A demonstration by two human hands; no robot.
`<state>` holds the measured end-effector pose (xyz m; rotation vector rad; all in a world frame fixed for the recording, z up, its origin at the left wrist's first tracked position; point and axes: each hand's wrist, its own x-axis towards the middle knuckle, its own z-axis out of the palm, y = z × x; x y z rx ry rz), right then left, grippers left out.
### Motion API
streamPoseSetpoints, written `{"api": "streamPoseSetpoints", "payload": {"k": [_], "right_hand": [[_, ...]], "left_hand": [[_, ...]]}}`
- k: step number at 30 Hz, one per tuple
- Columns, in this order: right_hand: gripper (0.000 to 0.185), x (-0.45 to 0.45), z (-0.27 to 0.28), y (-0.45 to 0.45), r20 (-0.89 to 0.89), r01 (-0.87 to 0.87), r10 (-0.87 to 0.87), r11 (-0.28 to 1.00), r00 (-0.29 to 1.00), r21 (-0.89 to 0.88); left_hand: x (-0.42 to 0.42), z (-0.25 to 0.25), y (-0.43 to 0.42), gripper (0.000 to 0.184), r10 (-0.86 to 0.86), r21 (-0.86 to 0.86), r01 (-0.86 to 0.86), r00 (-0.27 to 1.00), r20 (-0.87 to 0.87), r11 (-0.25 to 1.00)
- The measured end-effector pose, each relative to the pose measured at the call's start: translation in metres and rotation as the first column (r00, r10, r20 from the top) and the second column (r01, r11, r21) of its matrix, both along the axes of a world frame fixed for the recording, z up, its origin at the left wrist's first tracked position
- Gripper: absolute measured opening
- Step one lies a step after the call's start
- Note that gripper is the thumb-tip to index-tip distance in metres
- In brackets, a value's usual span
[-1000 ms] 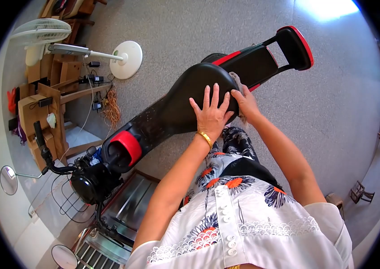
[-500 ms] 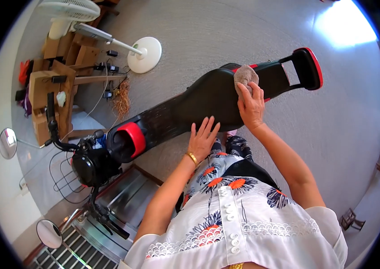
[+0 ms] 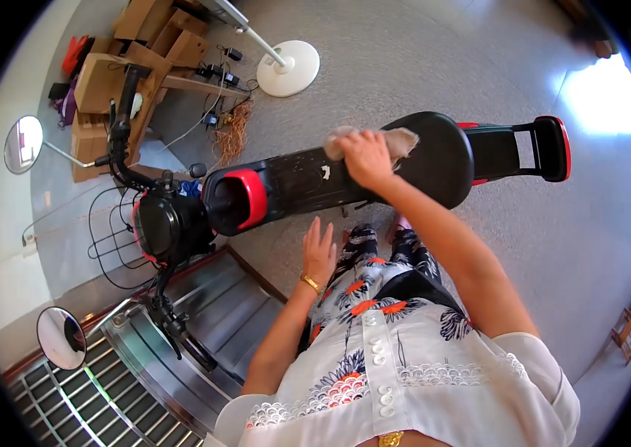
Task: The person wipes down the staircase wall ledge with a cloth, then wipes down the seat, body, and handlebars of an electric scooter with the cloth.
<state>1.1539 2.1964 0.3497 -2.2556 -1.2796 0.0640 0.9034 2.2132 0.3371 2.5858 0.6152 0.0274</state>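
A black and red electric scooter stands in front of me, its handlebar (image 3: pixel 123 134) at the left and its black seat (image 3: pixel 441 167) right of the middle. My right hand (image 3: pixel 368 158) is closed on a greyish-brown rag (image 3: pixel 403 141) at the front edge of the seat, over the dark footboard (image 3: pixel 297 182). Both ends of the rag stick out past my fingers. A small whitish patch (image 3: pixel 325 172) shows on the footboard. My left hand (image 3: pixel 319 252), a gold bracelet on its wrist, is open beside my leg, fingers apart, holding nothing and separate from the scooter.
Two round mirrors (image 3: pixel 25 145) and a wire basket (image 3: pixel 99 249) are at the scooter's front. A white fan base (image 3: pixel 288 68) stands on the floor behind it. Cardboard boxes (image 3: pixel 99 82) and cables lie at the back left. Metal grating (image 3: pixel 99 395) is at the lower left.
My right hand has moved the rag left, from the rear of the seat to its front edge. My left hand has come off the seat, down towards my body. The view has shifted.
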Motion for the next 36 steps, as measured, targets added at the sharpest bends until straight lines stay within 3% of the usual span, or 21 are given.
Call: {"api": "streamPoseSetpoints", "payload": {"k": [4,5,7,9,12,13,14,16,17,19,21,23,28,30,32,36], "right_hand": [[0.028,-0.048,0.0,-0.02,0.044,-0.354,0.356,0.934,0.933,-0.05],[0.028,-0.045,0.001,-0.034,0.059,-0.347,0.35,0.936,0.935,-0.055],[0.028,-0.028,0.006,-0.069,0.357,-0.52,0.508,0.851,0.784,-0.071],[0.03,-0.009,0.009,-0.104,0.29,-0.42,0.448,0.894,0.846,-0.157],[0.031,0.026,0.015,-0.135,0.329,0.039,-0.014,0.997,0.944,-0.072],[0.029,0.036,0.02,-0.138,0.324,0.199,-0.177,0.979,0.929,-0.035],[0.029,0.045,0.021,-0.13,0.331,0.208,-0.187,0.978,0.925,-0.028],[0.023,0.061,0.02,-0.116,0.26,0.466,-0.446,0.884,0.856,-0.018],[0.023,0.066,0.021,-0.102,0.262,0.472,-0.452,0.882,0.853,-0.016],[0.024,0.067,0.018,-0.06,0.24,0.585,-0.536,0.773,0.809,-0.247],[0.025,0.054,0.019,-0.022,0.218,0.417,-0.357,0.81,0.908,-0.412],[0.024,0.025,0.023,0.013,0.082,0.26,-0.255,0.809,0.963,-0.527],[0.026,-0.064,-0.001,0.023,0.236,0.2,-0.103,0.876,0.966,-0.438],[0.032,-0.08,-0.011,-0.011,0.357,0.003,0.154,0.915,0.921,-0.403],[0.032,-0.068,-0.011,-0.056,0.533,-0.14,0.249,0.961,0.809,-0.237],[0.023,-0.025,0.001,-0.143,0.45,-0.286,0.387,0.917,0.805,-0.278]], "left_hand": [[-0.029,-0.007,0.014,0.05,0.042,-0.044,-0.04,0.999,0.034,0.998],[-0.036,-0.01,0.019,0.048,0.061,-0.05,-0.06,0.998,0.024,0.997],[-0.046,-0.014,0.028,0.047,0.077,-0.057,-0.075,0.997,0.029,0.996],[-0.054,-0.015,0.036,0.041,0.112,-0.086,-0.109,0.993,0.026,0.99],[-0.065,-0.025,0.048,0.038,0.069,-0.104,-0.071,0.997,-0.026,0.992],[-0.066,-0.024,0.049,0.038,0.061,-0.102,-0.063,0.998,-0.018,0.993],[-0.065,-0.019,0.051,0.035,0.042,-0.112,-0.049,0.997,-0.062,0.993],[-0.067,-0.015,0.051,0.033,0.014,-0.12,-0.027,0.994,-0.104,0.992],[-0.069,-0.014,0.049,0.032,-0.008,-0.122,-0.006,0.993,-0.117,0.993],[-0.073,-0.013,0.043,0.031,-0.027,-0.124,0.01,0.991,-0.131,0.992],[-0.079,-0.012,0.04,0.029,-0.075,-0.156,0.052,0.986,-0.146,0.986],[-0.089,-0.014,0.041,0.029,-0.096,-0.176,0.073,0.987,-0.126,0.982],[-0.117,-0.03,0.053,0.027,-0.099,-0.258,0.079,0.993,-0.067,0.963],[-0.129,-0.035,0.059,0.027,-0.04,-0.301,0.009,0.994,-0.098,0.954],[-0.135,-0.034,0.064,0.026,-0.034,-0.296,-0.002,0.993,-0.117,0.955],[-0.145,-0.039,0.069,0.027,-0.033,-0.243,-0.004,0.988,-0.15,0.97]]}}
